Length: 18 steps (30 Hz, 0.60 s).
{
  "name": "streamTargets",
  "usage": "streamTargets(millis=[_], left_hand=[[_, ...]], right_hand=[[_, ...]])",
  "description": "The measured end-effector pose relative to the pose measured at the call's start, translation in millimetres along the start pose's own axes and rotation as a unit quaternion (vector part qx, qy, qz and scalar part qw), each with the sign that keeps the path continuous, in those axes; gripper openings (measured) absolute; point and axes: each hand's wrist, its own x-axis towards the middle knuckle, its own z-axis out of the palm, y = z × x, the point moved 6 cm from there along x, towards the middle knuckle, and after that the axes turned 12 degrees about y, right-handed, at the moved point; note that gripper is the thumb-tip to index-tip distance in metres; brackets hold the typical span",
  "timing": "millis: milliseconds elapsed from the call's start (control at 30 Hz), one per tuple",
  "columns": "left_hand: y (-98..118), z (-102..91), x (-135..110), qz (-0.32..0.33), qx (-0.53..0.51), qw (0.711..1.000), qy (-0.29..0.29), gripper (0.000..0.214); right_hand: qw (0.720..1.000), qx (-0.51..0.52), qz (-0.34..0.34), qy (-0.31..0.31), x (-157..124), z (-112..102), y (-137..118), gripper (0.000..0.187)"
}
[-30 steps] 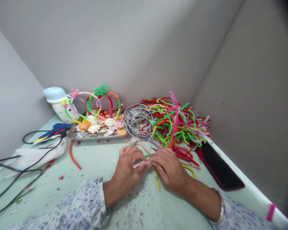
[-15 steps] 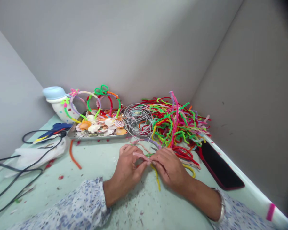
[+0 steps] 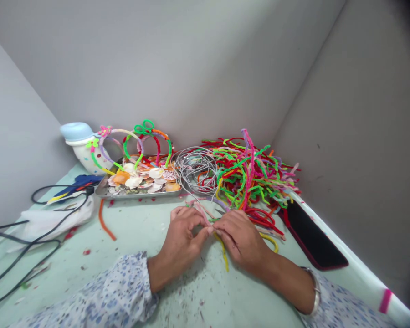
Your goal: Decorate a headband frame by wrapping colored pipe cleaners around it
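Note:
Between my two hands, at the middle of the table, is a pale pink pipe cleaner. My left hand pinches it with thumb and forefinger, its free end pointing up and away. Fingertips of my right hand close on its lower end, almost touching the left thumb. A yellow pipe cleaner hangs or lies below the right fingers; whether it is held I cannot tell. Just beyond the hands lie a bit of green pipe cleaner and a pointed metal tip, mostly hidden by my right hand.
A tray of seashells holds several fuzzy headbands upright. Beside it are coiled grey wire and a heap of pipe cleaners. A black pad lies right; a white bottle, cable and plastic bag left.
The pink pipe cleaner's free end has swung from pointing left to pointing up and away. Both hands have stayed in nearly the same place.

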Motion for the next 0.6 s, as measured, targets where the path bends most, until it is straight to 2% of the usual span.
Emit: streamTargets(millis=[600], left_hand=[[1.5,0.8,0.0,-0.007,0.003,1.0,-0.003,0.014]], right_hand=[[1.0,0.005,0.002,0.001,0.0,0.6,-1.0,0.013]])
